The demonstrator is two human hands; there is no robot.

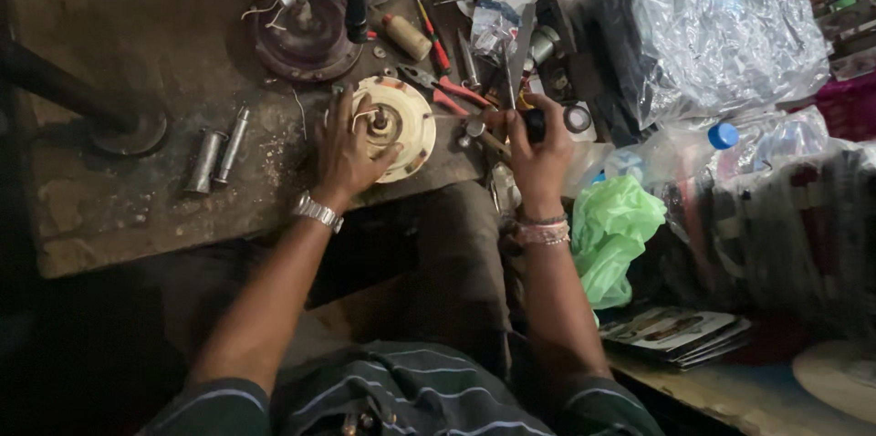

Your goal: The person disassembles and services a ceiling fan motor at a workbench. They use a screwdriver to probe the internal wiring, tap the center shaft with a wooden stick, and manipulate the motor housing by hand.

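Note:
My left hand rests flat on a round cream-coloured motor cover with a short shaft and white wires at its centre; it lies on a dirty workbench. My right hand is closed around a dark tool handle, just to the right of the cover. A metal watch sits on my left wrist and thread bands on my right.
A dark round motor part lies behind the cover. Red-handled pliers, screwdrivers and small parts clutter the back. Two metal cylinders lie at left. Clear plastic wrap, a blue-capped bottle and a green bag crowd the right.

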